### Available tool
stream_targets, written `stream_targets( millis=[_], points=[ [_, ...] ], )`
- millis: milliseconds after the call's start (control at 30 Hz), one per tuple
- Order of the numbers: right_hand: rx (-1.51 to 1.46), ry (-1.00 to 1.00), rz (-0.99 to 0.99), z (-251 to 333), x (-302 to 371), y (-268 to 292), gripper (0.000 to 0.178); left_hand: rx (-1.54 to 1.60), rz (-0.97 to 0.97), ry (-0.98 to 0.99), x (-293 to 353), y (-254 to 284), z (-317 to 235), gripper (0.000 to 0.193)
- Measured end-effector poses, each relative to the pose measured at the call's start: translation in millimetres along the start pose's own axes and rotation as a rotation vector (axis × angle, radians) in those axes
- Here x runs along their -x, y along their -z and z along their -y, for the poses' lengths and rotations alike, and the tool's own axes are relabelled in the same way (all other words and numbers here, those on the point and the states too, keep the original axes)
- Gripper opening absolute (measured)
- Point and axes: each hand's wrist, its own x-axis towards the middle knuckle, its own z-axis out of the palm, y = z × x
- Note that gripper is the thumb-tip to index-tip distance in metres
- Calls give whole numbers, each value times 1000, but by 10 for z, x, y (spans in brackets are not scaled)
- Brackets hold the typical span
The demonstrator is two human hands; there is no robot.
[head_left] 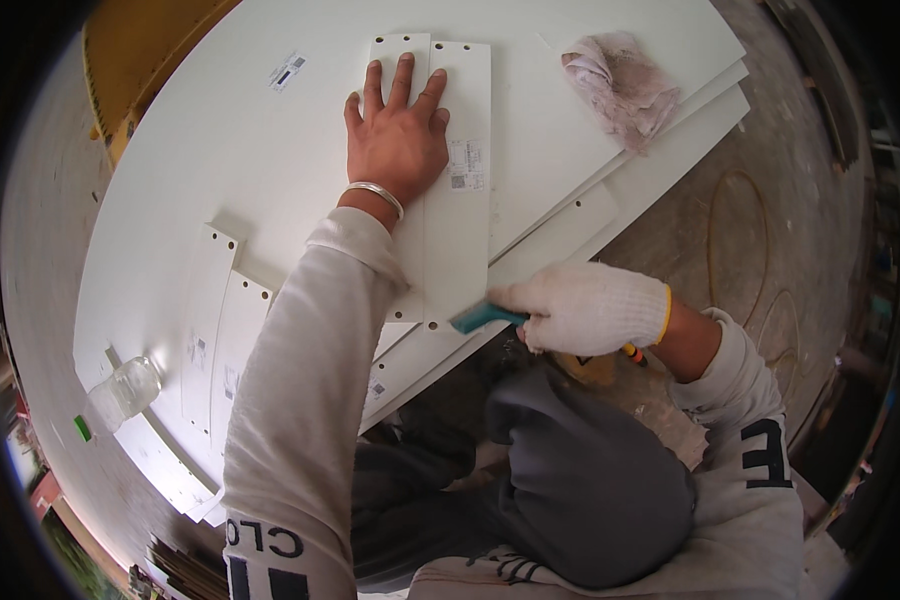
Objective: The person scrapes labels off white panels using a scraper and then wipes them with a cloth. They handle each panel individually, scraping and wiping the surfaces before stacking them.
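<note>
My left hand (398, 145), bare and with a bracelet at the wrist, lies flat with its fingers spread on a narrow white board (402, 270). A second white board (458, 250) lies right beside it, with holes near its ends and a paper label on it. In a white knit glove, my right hand (595, 305) is closed around a small teal tool (483, 316). The tool's tip is at the near right corner of that second board. Its working end is too unclear to name.
Larger white panels (220, 130) lie stacked under the boards. A stained cloth (622, 88) is crumpled at the far right. More narrow drilled boards (232, 330) lie at the left, near a clear bottle (125, 390) with a green cap. A hose (712, 225) loops over the floor.
</note>
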Motion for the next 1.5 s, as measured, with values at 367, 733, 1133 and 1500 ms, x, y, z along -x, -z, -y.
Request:
stream_targets(
  millis=[367, 733, 1133, 1500],
  points=[
    [-560, -64, -135, -414, 510, -332, 54, -115, 75, -29, -88, 176, -114, 47],
    [-1402, 56, -724, -741, 484, -861, 61, -203, 329, -227, -167, -57, -1033, 77],
    [-1643, 277, -1142, -1033, 627, -1093, 60, 442, 661, -312, 1686, 720, -1484, 73],
    [-1499, 338, -1098, -854, 385, -908, 66, -163, 416, -234, 1463, 717, -494, 78]
  ],
)
